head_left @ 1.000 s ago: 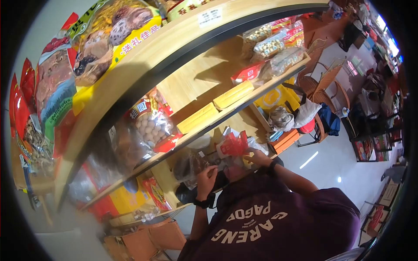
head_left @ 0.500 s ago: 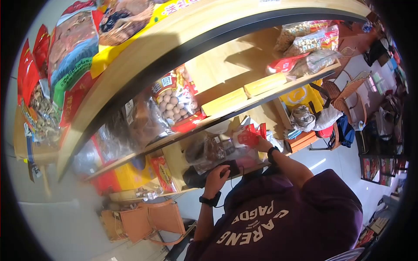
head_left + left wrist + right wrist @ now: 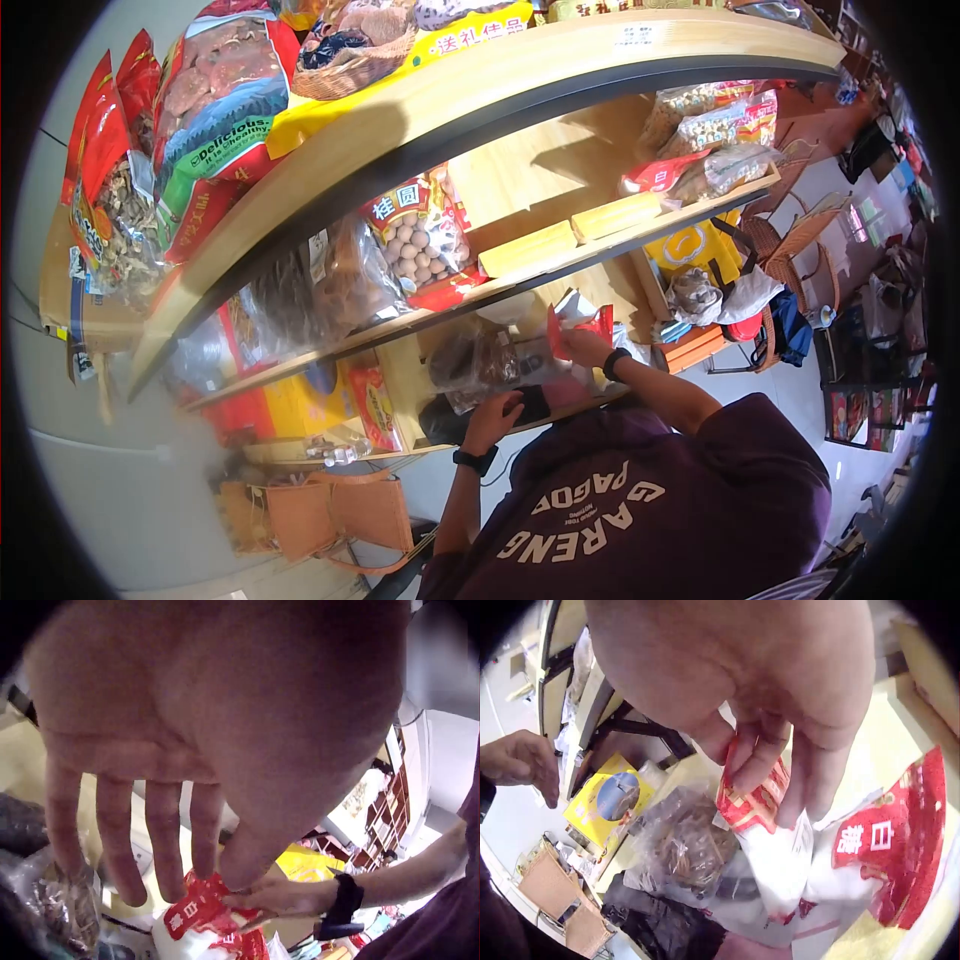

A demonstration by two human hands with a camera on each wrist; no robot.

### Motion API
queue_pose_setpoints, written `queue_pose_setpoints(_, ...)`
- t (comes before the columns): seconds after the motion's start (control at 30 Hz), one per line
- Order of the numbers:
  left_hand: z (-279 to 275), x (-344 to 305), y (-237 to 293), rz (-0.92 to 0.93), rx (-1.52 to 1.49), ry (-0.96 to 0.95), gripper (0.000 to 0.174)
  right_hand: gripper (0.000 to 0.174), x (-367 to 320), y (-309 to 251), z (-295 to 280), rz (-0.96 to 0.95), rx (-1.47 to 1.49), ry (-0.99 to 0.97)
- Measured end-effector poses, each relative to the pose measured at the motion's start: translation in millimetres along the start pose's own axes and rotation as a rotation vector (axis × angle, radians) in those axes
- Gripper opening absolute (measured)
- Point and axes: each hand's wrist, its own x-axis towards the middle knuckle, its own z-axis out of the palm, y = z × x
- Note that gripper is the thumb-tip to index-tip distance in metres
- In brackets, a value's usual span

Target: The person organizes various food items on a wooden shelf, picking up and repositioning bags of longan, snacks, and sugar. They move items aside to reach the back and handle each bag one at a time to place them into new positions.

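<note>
My right hand (image 3: 588,349) pinches the top of a red-and-white sugar bag (image 3: 759,799), thumb and fingers curled on its red part. Right beside it lies a second red-and-white sugar bag (image 3: 885,844), marked with white characters. Both are on the lower shelf, partly covered by the hand in the head view. Nothing is in my left hand (image 3: 490,420); in the left wrist view its fingers hang down, loosely bent and spread apart. Nearest to that hand are a black bag (image 3: 656,919) and a clear plastic bag of brown dried pieces (image 3: 690,844).
Above runs a wooden shelf board with a bag of round brown fruit (image 3: 415,245) and two yellow blocks (image 3: 528,250). The black-edged top shelf (image 3: 480,110) overhangs it. Wicker chairs (image 3: 800,235) stand to the right, a brown folded chair (image 3: 340,515) at the lower left.
The head view has shifted, so the shelves sit farther right. My right hand has moved from the sugar bag's side to over it. My left hand stays low by the black bag.
</note>
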Motion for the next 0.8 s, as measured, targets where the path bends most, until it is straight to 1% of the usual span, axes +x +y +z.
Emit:
queue_pose_setpoints(0.1, 5.9, 7.6, 2.2, 0.022, 0.017, -0.030, 0.035, 0.026, -11.2, -21.7, -31.4, -0.108, -0.061, -0.059)
queue_pose_setpoints(0.2, 14.3, 20.2, -3.1, 0.041, 0.011, -0.060, 0.046, 0.025, -22.6, -47.3, -60.3, -0.157, -0.119, -0.122)
queue_pose_setpoints(0.27, 20.2, 27.2, -1.9, 0.061, -0.066, -0.037, 0.063, 0.024, -29.1, -56.1, -70.4, -0.185, -0.159, -0.127)
queue_pose_setpoints(0.3, 23.1, 30.2, -0.6, 0.070, -0.105, -0.028, 0.072, 0.022, -35.1, -60.4, -76.6, -0.278, -0.165, -0.074)
queue_pose_setpoints(0.4, 37.6, 51.7, -10.1, 0.122, -0.306, -0.023, 0.099, 0.022, -52.2, -87.1, -109.9, -0.331, -0.171, -0.032)
queue_pose_setpoints(0.43, 40.2, 59.4, -10.4, 0.162, -0.287, 0.011, 0.102, 0.022, -60.6, -104.2, -128.0, -0.292, -0.124, -0.058)
queue_pose_setpoints(0.5, 42.4, 72.7, -7.3, 0.242, -0.250, 0.076, 0.108, 0.023, -70.7, -117.5, -148.7, -0.455, -0.111, -0.046)
queue_pose_setpoints(0.53, 41.2, 78.7, -2.6, 0.324, -0.248, 0.097, 0.108, 0.024, -74.2, -122.1, -157.7, -0.538, -0.107, -0.038)
queue_pose_setpoints(0.57, 39.4, 85.8, 2.0, 0.405, -0.246, 0.118, 0.107, 0.023, -76.6, -126.6, -165.9, -0.508, -0.107, -0.126)
queue_pose_setpoints(0.6, 36.9, 92.2, 6.9, 0.484, -0.244, 0.138, 0.107, 0.025, -84.1, -137.5, -179.5, -0.496, -0.133, -0.130)
queue_pose_setpoints(0.67, 23.4, 101.6, 28.9, 0.546, -0.189, -0.081, 0.087, 0.032, -101.2, -159.1, -205.2, -0.474, -0.178, -0.143)
queue_pose_setpoints(0.7, 16.8, 101.8, 41.6, 0.571, -0.161, -0.189, 0.077, 0.039, -104.1, -156.9, -209.4, -0.450, -0.142, -0.136)
queue_pose_setpoints(0.77, 14.1, 96.9, 66.6, 0.401, -0.358, -0.337, 0.068, 0.022, -111.6, -163.6, -226.2, -0.449, -0.055, -0.069)
queue_pose_setpoints(0.8, 15.7, 94.8, 76.6, 0.315, -0.456, -0.407, 0.064, 0.017, -115.7, -167.7, -234.2, -0.450, -0.015, -0.037)
